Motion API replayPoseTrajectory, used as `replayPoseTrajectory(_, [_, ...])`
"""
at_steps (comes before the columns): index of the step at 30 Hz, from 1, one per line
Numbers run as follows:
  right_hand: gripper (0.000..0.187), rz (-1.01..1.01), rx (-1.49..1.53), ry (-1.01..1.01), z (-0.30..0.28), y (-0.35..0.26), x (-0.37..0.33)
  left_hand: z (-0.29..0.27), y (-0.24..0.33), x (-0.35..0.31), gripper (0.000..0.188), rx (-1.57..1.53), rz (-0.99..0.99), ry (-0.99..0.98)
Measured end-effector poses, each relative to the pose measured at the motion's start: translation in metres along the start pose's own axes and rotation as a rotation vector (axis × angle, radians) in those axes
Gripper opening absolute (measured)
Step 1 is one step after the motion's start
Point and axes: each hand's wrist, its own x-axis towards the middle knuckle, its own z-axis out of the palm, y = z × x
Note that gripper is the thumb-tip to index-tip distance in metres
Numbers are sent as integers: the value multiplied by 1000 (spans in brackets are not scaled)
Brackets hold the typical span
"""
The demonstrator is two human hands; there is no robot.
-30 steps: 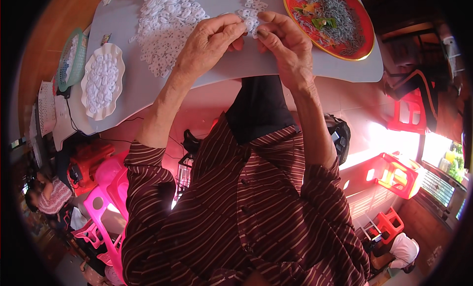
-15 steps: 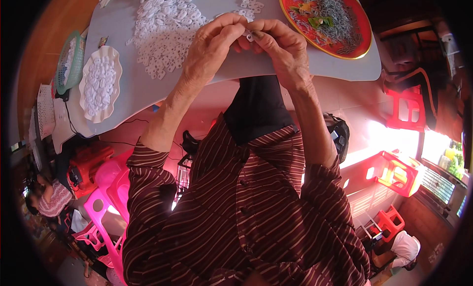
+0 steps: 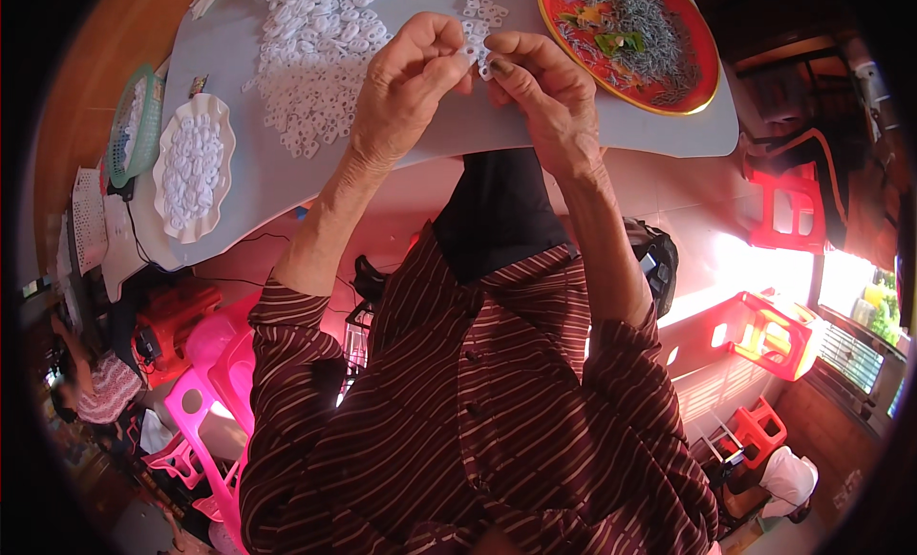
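Both hands are raised over the near edge of the grey table. My left hand [image 3: 406, 92] is closed in a pinch on a small white plastic piece with a hole [image 3: 469, 53]. Just beside it, my right hand [image 3: 552, 95] pinches another small white piece [image 3: 485, 71] between thumb and forefinger. A narrow gap separates the fingertips. Beyond them lies a little group of similar white pieces [image 3: 484, 10]. To the left spreads a large heap of white plastic pieces [image 3: 310, 73]. At the right, a red plate with a yellow rim [image 3: 683, 106] bears many small grey metal bits, too fine to name.
A wavy-edged white dish [image 3: 225, 125] of white pieces stands at the table's left, next to a green basket [image 3: 146, 139]. Pink chairs [image 3: 196, 402] and red stools [image 3: 778, 335] stand on the floor. Other people sit at lower left [image 3: 105, 393] and lower right [image 3: 788, 479].
My hands have drawn slightly apart, the left moving up and leftward. A white piece now shows at the left fingertips. The right hand has hardly moved.
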Motion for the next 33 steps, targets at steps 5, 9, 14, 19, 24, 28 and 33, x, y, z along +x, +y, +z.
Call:
replayPoseTrajectory(5, [22,-20,-8,8,1,0,0,-2,5,1,18,101,5,25])
replayPoseTrajectory(9, [22,-48,-30,21,2,3,0,1,4,1,18,175,62,49])
replayPoseTrajectory(14, [21,-62,-54,49,5,2,0,6,1,-1,17,231,71,89])
replayPoseTrajectory(19, [21,-78,-58,61,5,1,-1,10,0,-1,16,235,98,100])
replayPoseTrajectory(24, [21,-67,-84,104,8,0,-4,12,3,0,17,259,107,116])
replayPoseTrajectory(28, [21,-72,-62,112,8,-1,-4,14,3,2,20,236,101,81])
replayPoseTrajectory(33, [20,-88,-92,127,8,0,-5,13,1,2,20,243,132,30])
